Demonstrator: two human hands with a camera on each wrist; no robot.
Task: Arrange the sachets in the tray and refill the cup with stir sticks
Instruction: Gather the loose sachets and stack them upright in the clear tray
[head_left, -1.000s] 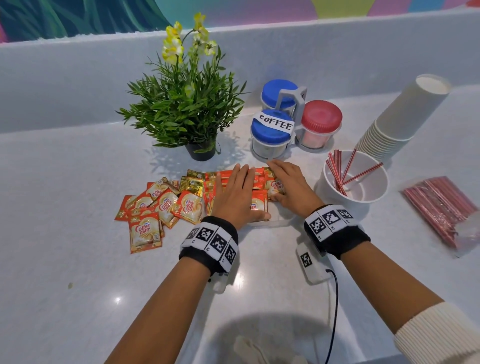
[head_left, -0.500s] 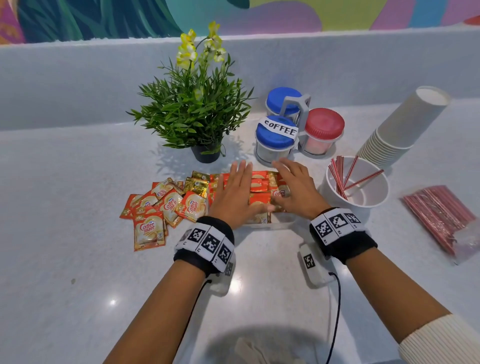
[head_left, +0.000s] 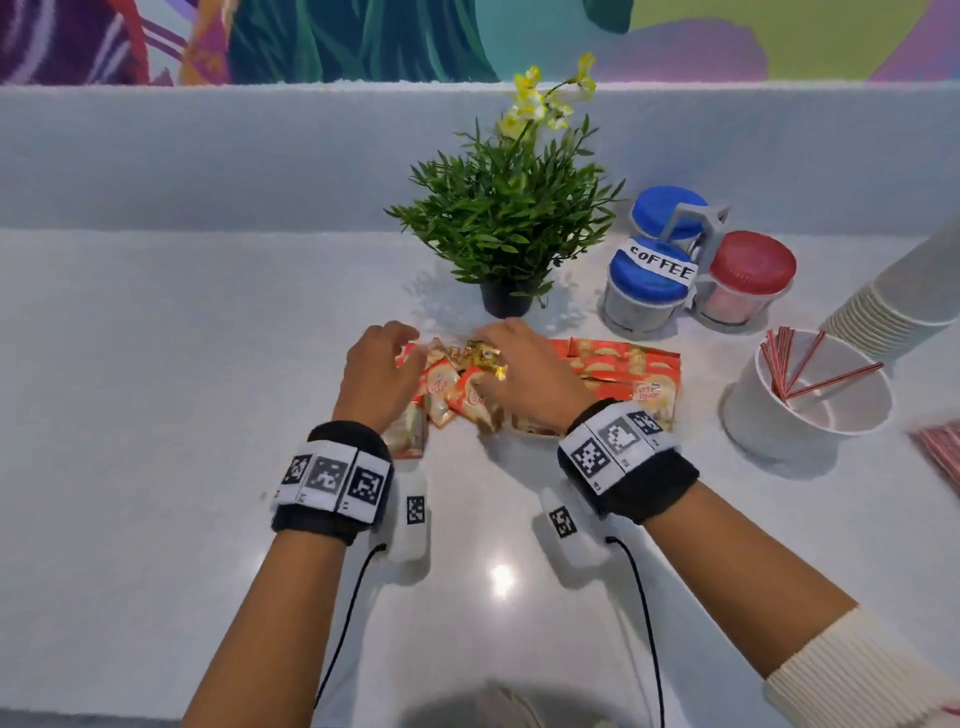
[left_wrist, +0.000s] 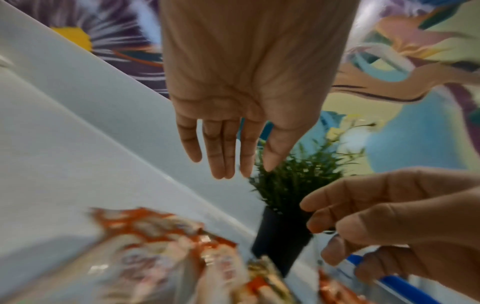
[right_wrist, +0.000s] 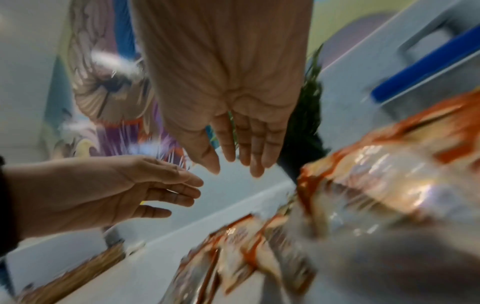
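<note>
Loose orange-and-gold sachets (head_left: 457, 395) lie bunched in a heap on the white counter. My left hand (head_left: 382, 374) cups the heap's left side and my right hand (head_left: 519, 374) its right side. In both wrist views the fingers (left_wrist: 226, 156) (right_wrist: 241, 154) are straight and hold nothing, above the blurred sachets (left_wrist: 161, 253). More sachets (head_left: 623, 374) lie packed flat just to the right, in the tray, whose clear walls barely show. The white cup (head_left: 810, 400) to the right holds a few red stir sticks (head_left: 795, 364).
A potted plant (head_left: 509, 228) stands right behind the hands. A rack of lidded jars (head_left: 696, 265) labelled coffee sits behind the tray. Stacked paper cups (head_left: 893, 306) lie at the far right, and a bag of red stir sticks (head_left: 940, 452) reaches the right edge.
Both hands left the sachets in the tray and moved left to the loose ones. The spread-out loose sachets are now pushed together into a tight heap between the hands.
</note>
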